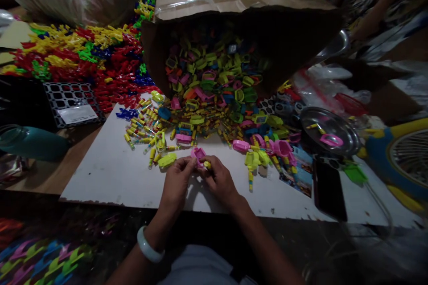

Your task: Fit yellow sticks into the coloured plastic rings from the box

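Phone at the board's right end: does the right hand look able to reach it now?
Probably, after letting go: the right hand pinches a small yellow piece beside a pink one, but the phone looks uncovered, and the near board between is mostly bare.

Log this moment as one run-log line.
left hand: holds pink case | right hand: holds yellow piece beside it | ahead: open cardboard box, colored plastic pieces

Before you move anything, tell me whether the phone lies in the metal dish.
No, the phone lies on the white board, outside the metal dish.
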`<state>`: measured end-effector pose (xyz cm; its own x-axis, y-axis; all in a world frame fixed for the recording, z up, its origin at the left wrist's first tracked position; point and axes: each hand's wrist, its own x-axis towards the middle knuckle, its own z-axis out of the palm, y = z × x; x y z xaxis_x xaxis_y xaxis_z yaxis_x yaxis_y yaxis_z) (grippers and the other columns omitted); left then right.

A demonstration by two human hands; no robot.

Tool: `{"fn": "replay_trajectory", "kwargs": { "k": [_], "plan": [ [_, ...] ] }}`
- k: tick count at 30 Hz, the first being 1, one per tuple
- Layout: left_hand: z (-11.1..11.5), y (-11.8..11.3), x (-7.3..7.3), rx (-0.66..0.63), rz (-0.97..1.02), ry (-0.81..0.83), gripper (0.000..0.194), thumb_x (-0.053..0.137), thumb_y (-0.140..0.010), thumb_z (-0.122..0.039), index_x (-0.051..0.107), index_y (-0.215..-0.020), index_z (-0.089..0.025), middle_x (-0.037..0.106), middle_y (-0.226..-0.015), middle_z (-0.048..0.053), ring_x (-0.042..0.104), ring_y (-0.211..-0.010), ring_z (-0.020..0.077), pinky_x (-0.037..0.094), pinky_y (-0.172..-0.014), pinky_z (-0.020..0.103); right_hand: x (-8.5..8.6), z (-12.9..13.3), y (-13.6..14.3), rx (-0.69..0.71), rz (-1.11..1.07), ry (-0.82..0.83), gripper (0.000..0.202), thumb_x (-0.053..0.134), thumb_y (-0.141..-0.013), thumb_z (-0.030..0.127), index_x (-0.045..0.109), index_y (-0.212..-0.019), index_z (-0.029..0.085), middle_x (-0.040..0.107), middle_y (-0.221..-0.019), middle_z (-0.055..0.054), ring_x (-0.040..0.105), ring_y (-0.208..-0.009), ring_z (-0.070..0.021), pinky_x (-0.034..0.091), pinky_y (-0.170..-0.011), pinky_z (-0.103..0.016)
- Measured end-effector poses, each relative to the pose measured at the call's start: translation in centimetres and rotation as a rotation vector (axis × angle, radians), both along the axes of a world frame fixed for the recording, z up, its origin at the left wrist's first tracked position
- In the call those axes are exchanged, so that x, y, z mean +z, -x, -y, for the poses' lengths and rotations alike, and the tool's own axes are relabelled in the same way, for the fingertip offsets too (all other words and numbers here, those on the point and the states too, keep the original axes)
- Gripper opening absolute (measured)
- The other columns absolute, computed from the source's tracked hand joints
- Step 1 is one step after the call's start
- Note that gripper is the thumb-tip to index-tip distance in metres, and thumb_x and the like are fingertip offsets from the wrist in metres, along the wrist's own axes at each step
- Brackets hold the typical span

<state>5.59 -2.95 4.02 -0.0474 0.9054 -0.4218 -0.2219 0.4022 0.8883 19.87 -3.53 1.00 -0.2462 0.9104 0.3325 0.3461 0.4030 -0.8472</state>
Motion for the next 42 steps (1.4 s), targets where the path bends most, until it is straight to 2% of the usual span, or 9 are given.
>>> {"fn": "replay_trajectory", "kwargs": {
  "k": [5, 7, 10, 14, 19, 33, 37, 40, 42],
  "plan": [
    [-0.2, 0.8, -0.1, 0.005, -0.186, -0.037, 0.048, 0.065, -0.076, -0.054, 0.058, -0.106, -0.018, 0.065, -0.095, 0.004, 0.061, -0.081, 0.0152, 0.049, -0.076, 0.028, 0.5, -0.5, -1.4, 0.199, 0.043, 0.022, 0.011, 0.044, -0.092, 0.016, 0.052, -0.098, 0.019, 0.052, -0.086, -0.004, 0.050, -0.077, -0.0179, 0.039, -0.068, -0.027],
    [-0.8, 1.6, 0.5, -0.206, -0.141, -0.016, 0.052, 0.069, -0.073, -0.051, 0.058, -0.112, -0.018, 0.065, -0.095, 0.004, 0.061, -0.079, 0.0149, 0.050, -0.069, 0.026, 1.1, -0.4, -2.1, 0.290, 0.046, 0.071, 0.008, 0.044, -0.094, 0.018, 0.052, -0.096, 0.019, 0.052, -0.087, -0.003, 0.050, -0.077, -0.0173, 0.039, -0.069, -0.026],
    [-1.4, 2.5, 1.3, -0.460, -0.026, 0.056, 0.043, 0.072, -0.071, -0.046, 0.065, -0.098, -0.014, 0.065, -0.079, 0.003, 0.058, -0.067, 0.0134, 0.048, -0.058, 0.023, 1.5, 0.1, -2.8, 0.343, 0.008, 0.205, 0.010, 0.048, -0.097, 0.026, 0.051, -0.105, 0.020, 0.054, -0.091, -0.002, 0.051, -0.078, -0.0165, 0.040, -0.069, -0.025],
    [-1.0, 2.4, 1.3, -0.291, -0.005, 0.095, 0.037, 0.074, -0.068, -0.044, 0.065, -0.087, -0.013, 0.067, -0.080, 0.005, 0.061, -0.067, 0.0151, 0.051, -0.055, 0.025, 0.9, 1.1, -3.3, 0.157, -0.008, 0.304, 0.021, 0.043, -0.102, 0.033, 0.042, -0.119, 0.021, 0.052, -0.093, -0.002, 0.051, -0.075, -0.0159, 0.041, -0.068, -0.026],
    [-0.1, 1.5, 0.5, -0.123, -0.022, 0.087, 0.037, 0.073, -0.071, -0.044, 0.065, -0.087, -0.011, 0.068, -0.079, 0.006, 0.064, -0.066, 0.0159, 0.053, -0.055, 0.026, 0.1, 1.7, -2.9, 0.065, 0.078, 0.134, 0.017, 0.036, -0.104, 0.028, 0.051, -0.106, 0.021, 0.054, -0.094, -0.005, 0.054, -0.084, -0.0185, 0.042, -0.076, -0.029],
    [0.3, 0.8, 0.2, -0.043, 0.000, 0.034, 0.032, 0.072, -0.073, -0.043, 0.065, -0.085, -0.015, 0.070, -0.083, 0.005, 0.065, -0.075, 0.0180, 0.056, -0.062, 0.028, -0.2, 1.2, -2.2, 0.046, 0.130, 0.040, 0.019, 0.037, -0.105, 0.029, 0.053, -0.109, 0.019, 0.056, -0.094, -0.007, 0.056, -0.086, -0.0204, 0.046, -0.076, -0.031],
    [0.9, 1.1, 0.0, -0.036, -0.129, 0.032, 0.035, 0.073, -0.069, -0.049, 0.067, -0.080, -0.016, 0.070, -0.076, 0.005, 0.066, -0.073, 0.0188, 0.054, -0.063, 0.028, 0.0, 1.5, -1.8, 0.013, 0.180, -0.013, 0.022, 0.034, -0.104, 0.027, 0.055, -0.107, 0.020, 0.059, -0.091, -0.008, 0.058, -0.084, -0.0214, 0.051, -0.074, -0.032],
    [-0.7, 1.6, -1.4, -0.064, -0.208, 0.015, 0.038, 0.072, -0.063, -0.059, 0.069, -0.070, -0.022, 0.069, -0.068, 0.005, 0.067, -0.070, 0.0234, 0.056, -0.065, 0.036, 0.0, 1.2, -1.6, -0.052, 0.301, -0.043, 0.019, 0.039, -0.101, 0.024, 0.059, -0.101, 0.026, 0.060, -0.085, -0.004, 0.062, -0.076, -0.0194, 0.056, -0.065, -0.028],
    [-4.5, 1.7, -2.2, -0.114, -0.216, 0.021, 0.038, 0.076, -0.050, -0.064, 0.068, -0.059, -0.028, 0.063, -0.054, 0.004, 0.067, -0.063, 0.0309, 0.055, -0.055, 0.044, 0.0, -0.1, -1.6, -0.155, 0.378, -0.221, 0.014, 0.053, -0.096, 0.031, 0.062, -0.107, 0.032, 0.062, -0.085, -0.003, 0.063, -0.077, -0.0225, 0.058, -0.062, -0.031]
  ]
}}
